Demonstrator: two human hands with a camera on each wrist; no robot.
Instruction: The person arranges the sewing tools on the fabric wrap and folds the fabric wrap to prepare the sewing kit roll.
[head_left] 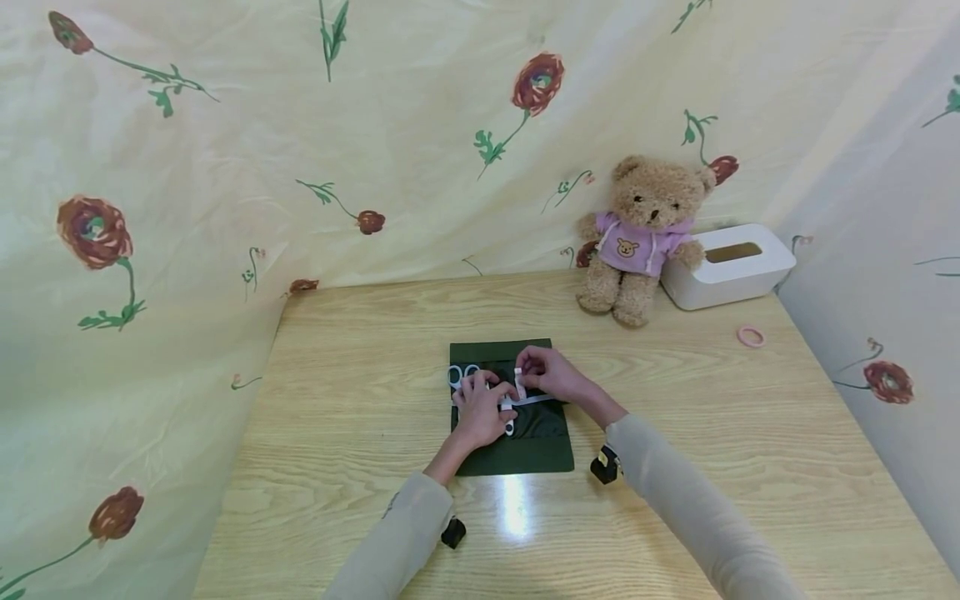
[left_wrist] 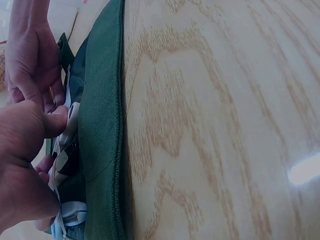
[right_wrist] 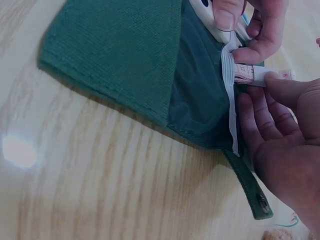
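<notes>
A dark green fabric case [head_left: 513, 457] lies unfolded on the table, with a white elastic band [right_wrist: 228, 75] across its middle. My right hand [head_left: 551, 372] pinches a folded tape measure [right_wrist: 245, 73], its near end tucked under the band. From the other side my left hand [head_left: 482, 410] pinches the band between thumb and finger, beside a white-handled tool [right_wrist: 207, 19] whose kind I cannot tell. Scissors [head_left: 455, 377] with pale blue handles lie at the case's left edge, partly behind the left hand. Other small items under that hand are mostly hidden.
A teddy bear [head_left: 637, 237] in a purple hoodie sits at the back right beside a white tissue box [head_left: 731, 279]. A pink ring [head_left: 750, 336] lies on the wooden table [head_left: 337, 433] in front of the box. The case's green strap [right_wrist: 250, 187] sticks out sideways.
</notes>
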